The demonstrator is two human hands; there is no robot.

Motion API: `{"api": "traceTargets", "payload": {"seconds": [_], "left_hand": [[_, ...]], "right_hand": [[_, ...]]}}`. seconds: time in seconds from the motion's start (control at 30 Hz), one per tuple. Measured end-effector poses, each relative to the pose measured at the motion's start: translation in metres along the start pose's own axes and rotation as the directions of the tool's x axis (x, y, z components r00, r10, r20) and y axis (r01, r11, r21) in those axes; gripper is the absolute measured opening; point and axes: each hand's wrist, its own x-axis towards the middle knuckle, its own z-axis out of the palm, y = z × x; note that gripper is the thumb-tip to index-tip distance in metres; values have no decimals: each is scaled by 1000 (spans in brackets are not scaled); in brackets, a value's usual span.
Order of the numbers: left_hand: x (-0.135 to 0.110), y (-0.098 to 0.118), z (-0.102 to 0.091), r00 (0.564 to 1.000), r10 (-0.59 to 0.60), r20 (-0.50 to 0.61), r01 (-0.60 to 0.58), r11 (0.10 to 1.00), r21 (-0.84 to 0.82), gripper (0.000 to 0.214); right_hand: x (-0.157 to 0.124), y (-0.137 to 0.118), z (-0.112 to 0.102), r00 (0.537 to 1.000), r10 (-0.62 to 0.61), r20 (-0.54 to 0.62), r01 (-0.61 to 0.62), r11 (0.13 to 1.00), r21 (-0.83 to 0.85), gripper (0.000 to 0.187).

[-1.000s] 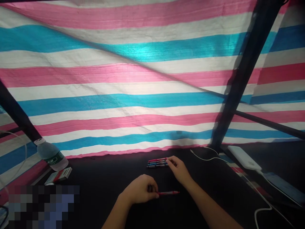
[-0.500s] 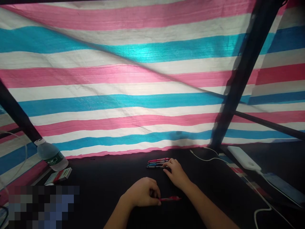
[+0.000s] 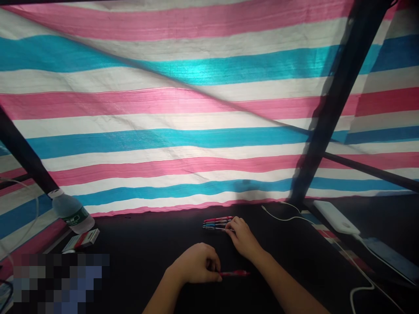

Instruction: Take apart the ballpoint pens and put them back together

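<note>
Between the thumb and fingers of my left hand (image 3: 198,264) is one end of a red pen (image 3: 235,273), its other end pointing right, low over the dark tabletop. Farther off lies a row of several pens (image 3: 214,224), side by side, with red, blue and dark barrels. My right hand (image 3: 241,233) is closed at the right ends of this row, fingertips over the far pens and thumb at the near side. Its fingers hide those pen ends.
On the left stand a water bottle (image 3: 72,213) and a small box (image 3: 81,241). A white power bank (image 3: 336,218), a phone (image 3: 393,257) and a white cable (image 3: 362,288) lie right. Striped sheeting (image 3: 183,139) hangs behind, with a dark post (image 3: 330,126) at right.
</note>
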Motion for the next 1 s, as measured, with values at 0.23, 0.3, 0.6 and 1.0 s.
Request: {"api": "traceTargets", "payload": {"seconds": [0.23,0.3,0.6,1.0], "left_hand": [[4,-1,-6,924,-1,-383,34,996,79,14],[5,-8,-10,781,16,-624,64,992,106,19],[6,-25,-7,753,74,-654,-11,995,100,22],[4,-12,-14,820,-133,-556,73,989,-128,46]], "right_hand": [[1,-12,-7,993,-45,-105,69,968,242,14],[1,-18,-10,998,-20,-67,42,936,349,19],[5,-28,-8,977,212,-20,-134,682,719,43],[3,-30,-12,981,175,-86,-67,718,693,39]]}}
